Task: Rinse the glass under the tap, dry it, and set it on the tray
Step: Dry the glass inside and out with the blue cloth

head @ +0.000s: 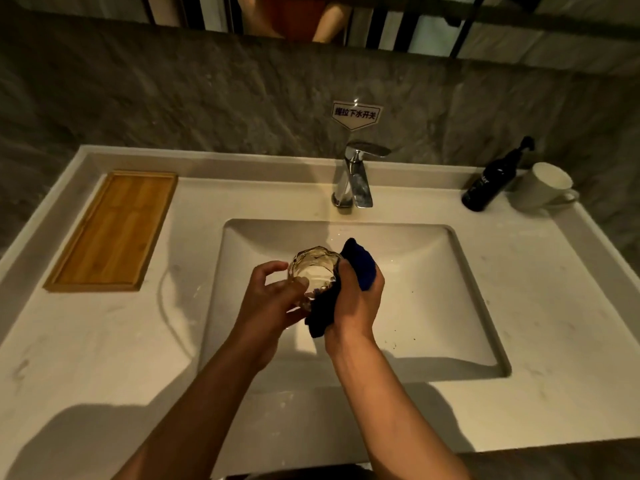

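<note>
A clear faceted glass (313, 268) is held above the sink basin (433, 271), its mouth facing up toward me. My left hand (266, 299) grips its left side and base. My right hand (356, 303) presses a dark blue cloth (360, 265) against the glass's right side; the cloth hangs down below the hand. The chrome tap (353, 178) stands behind the basin with no water running from it. A wooden tray (114, 230) lies on the counter at the far left with nothing on it.
A black pump bottle (491, 181) and a white mug (543, 185) stand at the back right of the white counter (104, 358). A small sign (356, 114) sits on the stone wall above the tap. A mirror runs along the top.
</note>
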